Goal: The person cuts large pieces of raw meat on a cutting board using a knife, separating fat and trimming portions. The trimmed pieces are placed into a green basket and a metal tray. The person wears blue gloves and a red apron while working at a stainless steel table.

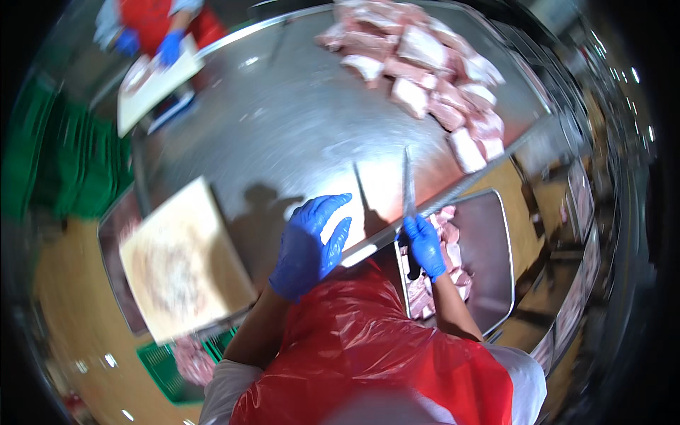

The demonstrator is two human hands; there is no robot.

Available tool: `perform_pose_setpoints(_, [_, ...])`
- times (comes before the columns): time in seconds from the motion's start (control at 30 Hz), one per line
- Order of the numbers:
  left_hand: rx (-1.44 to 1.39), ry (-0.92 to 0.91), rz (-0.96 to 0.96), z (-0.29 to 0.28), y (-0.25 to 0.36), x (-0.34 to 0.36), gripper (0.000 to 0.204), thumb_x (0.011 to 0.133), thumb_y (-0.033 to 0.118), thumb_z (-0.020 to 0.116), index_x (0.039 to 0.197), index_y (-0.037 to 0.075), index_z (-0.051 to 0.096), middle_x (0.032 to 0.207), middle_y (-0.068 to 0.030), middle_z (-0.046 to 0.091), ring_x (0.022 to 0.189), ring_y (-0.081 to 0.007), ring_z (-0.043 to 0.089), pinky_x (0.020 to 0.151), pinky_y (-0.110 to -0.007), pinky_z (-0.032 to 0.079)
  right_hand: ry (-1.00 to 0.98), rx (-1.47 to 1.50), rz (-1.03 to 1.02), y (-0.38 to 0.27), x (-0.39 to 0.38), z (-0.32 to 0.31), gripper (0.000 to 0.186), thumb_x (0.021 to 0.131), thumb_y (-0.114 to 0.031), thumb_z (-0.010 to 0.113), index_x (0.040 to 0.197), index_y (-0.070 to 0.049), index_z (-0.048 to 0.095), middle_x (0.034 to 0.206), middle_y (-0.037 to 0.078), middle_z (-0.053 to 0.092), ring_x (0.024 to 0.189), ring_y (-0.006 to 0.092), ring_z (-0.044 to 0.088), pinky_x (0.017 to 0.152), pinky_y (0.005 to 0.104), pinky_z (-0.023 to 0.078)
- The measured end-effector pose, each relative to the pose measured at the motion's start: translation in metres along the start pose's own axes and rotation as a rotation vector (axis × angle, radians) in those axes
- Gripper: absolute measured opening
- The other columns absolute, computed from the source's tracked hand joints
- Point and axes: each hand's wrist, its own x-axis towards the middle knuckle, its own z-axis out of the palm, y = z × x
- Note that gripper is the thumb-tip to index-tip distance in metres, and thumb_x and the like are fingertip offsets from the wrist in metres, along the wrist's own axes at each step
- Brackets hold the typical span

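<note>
In blue gloves, my left hand (312,244) hovers or rests near the front edge of the steel table (234,120), fingers apart and slightly curved, with nothing visible in it. My right hand (425,244) grips a long knife (407,177), its blade pointing away from me over the table's edge. Below that hand, a steel bin (489,248) holds chunks of pink meat (453,276). A pale, stained cutting board (180,269) lies at the table's left corner. A pile of fatty meat pieces (418,49) sits on the far right of the table.
Across the table at top left, a person in a red apron and blue gloves (170,46) works at a white board (134,106). Green crates (64,142) are stacked at the left, and a green crate with meat (156,368) is low at left. Metal racks (581,205) line the right.
</note>
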Motion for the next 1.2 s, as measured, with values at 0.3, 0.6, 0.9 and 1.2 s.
perform_pose_setpoints(0.3, [0.189, -0.283, 0.221, 0.28, -0.145, 0.227, 0.06, 0.085, 0.019, 0.074, 0.137, -0.001, 0.05, 0.128, -0.0245, 0.06, 0.115, -0.0413, 0.059, 0.1, -0.047, 0.049, 0.312, 0.241, 0.216, 0.098, 0.037, -0.132, 0.023, 0.106, -0.022, 0.055, 0.098, -0.001, 0.063, 0.073, 0.002, 0.062, 0.066, 0.0081, 0.059, 0.06, 0.0258, 0.049])
perform_pose_setpoints(0.6, [0.589, -0.313, 0.409, 0.368, -0.169, 0.527, 0.082, 0.079, 0.036, 0.078, 0.149, 0.009, 0.043, 0.147, -0.0242, 0.047, 0.139, -0.0443, 0.04, 0.114, -0.053, 0.036, 0.555, 0.417, 0.103, 0.138, 0.155, -0.253, 0.031, 0.107, -0.028, 0.053, 0.103, 0.0, 0.065, 0.086, 0.001, 0.064, 0.082, 0.0105, 0.06, 0.076, 0.0294, 0.05])
perform_pose_setpoints(0.9, [0.704, -0.833, 0.164, 0.387, -0.205, 0.611, 0.112, 0.053, 0.044, 0.091, 0.149, 0.013, 0.042, 0.144, -0.0231, 0.052, 0.131, -0.0406, 0.052, 0.11, -0.045, 0.044, 0.39, 0.12, -0.018, 0.107, 0.382, -0.5, 0.04, 0.104, -0.037, 0.055, 0.121, -0.003, 0.069, 0.102, 0.002, 0.066, 0.091, 0.0102, 0.057, 0.087, 0.0279, 0.047])
perform_pose_setpoints(1.2, [-0.087, -0.625, -0.216, 0.347, -0.271, 0.469, 0.108, 0.062, 0.031, 0.093, 0.148, 0.006, 0.035, 0.136, -0.0188, 0.058, 0.126, -0.0311, 0.056, 0.106, -0.043, 0.048, 0.126, 0.625, 0.154, 0.114, 0.389, -0.451, 0.032, 0.103, -0.025, 0.057, 0.124, -0.004, 0.066, 0.118, 0.008, 0.07, 0.106, 0.0187, 0.066, 0.101, 0.035, 0.051])
